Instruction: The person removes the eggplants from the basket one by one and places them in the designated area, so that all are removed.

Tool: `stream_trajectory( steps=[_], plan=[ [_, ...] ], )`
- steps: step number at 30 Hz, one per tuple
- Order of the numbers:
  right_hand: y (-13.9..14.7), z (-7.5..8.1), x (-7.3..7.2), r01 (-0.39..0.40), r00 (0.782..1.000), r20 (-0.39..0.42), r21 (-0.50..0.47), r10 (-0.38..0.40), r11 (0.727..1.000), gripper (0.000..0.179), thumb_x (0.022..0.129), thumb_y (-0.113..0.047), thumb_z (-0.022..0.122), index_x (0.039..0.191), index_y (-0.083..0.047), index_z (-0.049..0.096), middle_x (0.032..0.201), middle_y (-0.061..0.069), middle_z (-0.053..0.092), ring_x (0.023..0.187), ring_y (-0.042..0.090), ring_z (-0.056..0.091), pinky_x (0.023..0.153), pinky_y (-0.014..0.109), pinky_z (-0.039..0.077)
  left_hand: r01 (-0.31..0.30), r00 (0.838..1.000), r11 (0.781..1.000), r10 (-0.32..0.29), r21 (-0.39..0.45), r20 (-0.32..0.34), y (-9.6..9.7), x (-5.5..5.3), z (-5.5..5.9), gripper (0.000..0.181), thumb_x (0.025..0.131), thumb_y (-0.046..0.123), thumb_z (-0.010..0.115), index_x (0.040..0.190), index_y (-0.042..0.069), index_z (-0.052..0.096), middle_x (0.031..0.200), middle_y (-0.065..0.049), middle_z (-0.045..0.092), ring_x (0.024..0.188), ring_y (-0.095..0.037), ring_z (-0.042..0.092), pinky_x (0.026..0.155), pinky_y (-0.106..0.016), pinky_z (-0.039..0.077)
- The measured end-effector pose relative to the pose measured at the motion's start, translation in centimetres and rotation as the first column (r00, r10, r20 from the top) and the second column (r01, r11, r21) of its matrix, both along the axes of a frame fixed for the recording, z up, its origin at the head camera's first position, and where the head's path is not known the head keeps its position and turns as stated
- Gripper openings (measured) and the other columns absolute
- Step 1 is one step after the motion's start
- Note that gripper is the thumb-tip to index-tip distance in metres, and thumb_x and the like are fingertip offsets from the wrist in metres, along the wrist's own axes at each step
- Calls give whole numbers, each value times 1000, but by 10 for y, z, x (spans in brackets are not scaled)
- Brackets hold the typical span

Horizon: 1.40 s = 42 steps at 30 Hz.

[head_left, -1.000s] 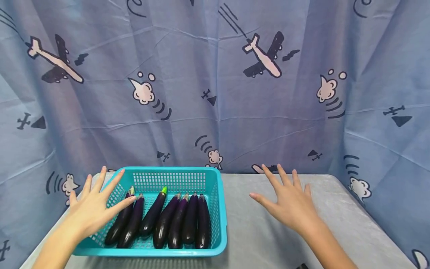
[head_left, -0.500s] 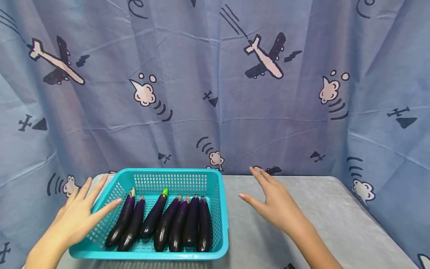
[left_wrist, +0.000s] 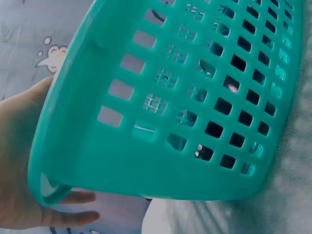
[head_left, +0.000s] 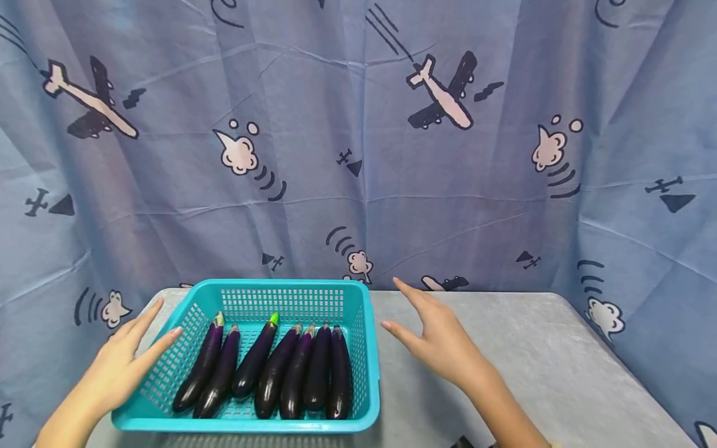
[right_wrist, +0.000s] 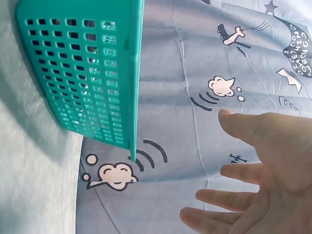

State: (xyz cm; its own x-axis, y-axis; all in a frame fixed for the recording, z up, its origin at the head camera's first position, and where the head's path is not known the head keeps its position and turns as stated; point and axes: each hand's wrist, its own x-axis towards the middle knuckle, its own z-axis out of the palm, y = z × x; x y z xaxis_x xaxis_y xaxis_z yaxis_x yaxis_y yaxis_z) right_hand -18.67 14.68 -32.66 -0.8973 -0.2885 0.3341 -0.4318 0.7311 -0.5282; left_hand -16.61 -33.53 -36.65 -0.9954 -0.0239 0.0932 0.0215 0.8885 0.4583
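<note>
A turquoise plastic basket (head_left: 280, 425) with perforated walls stands on the left half of the table. Several dark purple eggplants (head_left: 273, 373) lie side by side in it, one with a bright green stem. My left hand (head_left: 114, 370) is by the basket's left side, fingers straight and thumb apart; in the left wrist view the rim hides part of that hand, and whether it touches cannot be told. To the right of the basket, my right hand (head_left: 445, 342) hovers with straight fingers, holding nothing. The right wrist view shows a gap between this hand (right_wrist: 273, 165) and the basket wall (right_wrist: 83, 73).
A grey table (head_left: 532, 361) extends to the right of the basket. Behind it hangs a blue curtain (head_left: 313, 124) printed with airplanes and clouds. A small black object (head_left: 462, 442) shows at the bottom edge, near the right forearm.
My right hand has moved left toward the basket, and its spread fingers have drawn together. The left hand has shifted left and down to the basket's side. The basket and eggplants stay in place.
</note>
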Motion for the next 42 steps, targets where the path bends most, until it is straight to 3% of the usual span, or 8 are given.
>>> stream_trajectory(
  steps=[6,13,18,26,30,33,37,42],
  plan=[
    [-11,-4,-3,-39,999,9,-64,40,997,71,99,-25,77,161,-10,45,157,15,54,138,39,57,104,57,55,1,999,993,-5,122,34,-11,-4,0,74,114,48,35,167,-2,19,146,-43,48,110,-49,68,84,-66,54],
    [-25,-8,-5,-59,997,43,-149,66,987,68,98,-20,78,159,-10,49,153,15,57,133,40,61,104,54,56,-4,996,953,-24,304,89,-22,-6,-4,70,117,43,23,165,-8,14,146,-44,46,105,-33,68,78,-41,60],
    [-35,-9,-4,-51,994,85,-197,69,979,66,99,-23,78,158,-14,51,151,14,60,134,38,61,104,54,56,-44,993,898,-9,437,120,-27,-7,-10,72,117,45,22,165,-8,13,130,-30,59,88,-4,61,72,-28,59],
    [-49,-12,-10,-82,984,132,-252,118,964,62,101,-28,75,157,-17,52,143,18,65,124,42,67,103,55,57,-114,978,776,-20,621,205,-34,-7,-16,76,116,49,26,167,-4,7,117,2,61,88,-6,72,76,-35,64],
    [-56,-14,-14,-101,974,172,-264,150,959,62,102,-31,74,158,-18,50,141,17,66,120,42,69,101,56,57,-129,971,732,-44,669,236,-40,-7,-23,68,117,47,28,168,6,13,126,-10,59,92,-9,74,79,-38,65],
    [-59,-15,-17,-102,970,187,-274,157,956,63,102,-30,73,159,-17,48,140,17,66,118,40,69,101,56,57,-120,967,691,-81,713,241,-45,-7,-30,41,117,43,31,157,34,39,140,-21,51,98,-11,73,82,-42,65],
    [-63,-16,-20,-99,963,212,-292,166,951,64,103,-28,72,160,-13,46,140,20,64,118,38,70,101,53,58,-119,960,624,-127,772,251,-54,-11,-42,28,117,38,38,122,57,59,135,1,54,104,-11,70,85,-45,63],
    [-68,-15,-23,-96,940,283,-320,191,943,67,102,-28,73,160,-8,44,143,25,61,121,42,69,96,54,60,-119,956,608,-145,785,257,-57,-13,-45,32,117,35,41,116,59,61,120,16,57,102,-13,72,83,-46,64]
  ],
)
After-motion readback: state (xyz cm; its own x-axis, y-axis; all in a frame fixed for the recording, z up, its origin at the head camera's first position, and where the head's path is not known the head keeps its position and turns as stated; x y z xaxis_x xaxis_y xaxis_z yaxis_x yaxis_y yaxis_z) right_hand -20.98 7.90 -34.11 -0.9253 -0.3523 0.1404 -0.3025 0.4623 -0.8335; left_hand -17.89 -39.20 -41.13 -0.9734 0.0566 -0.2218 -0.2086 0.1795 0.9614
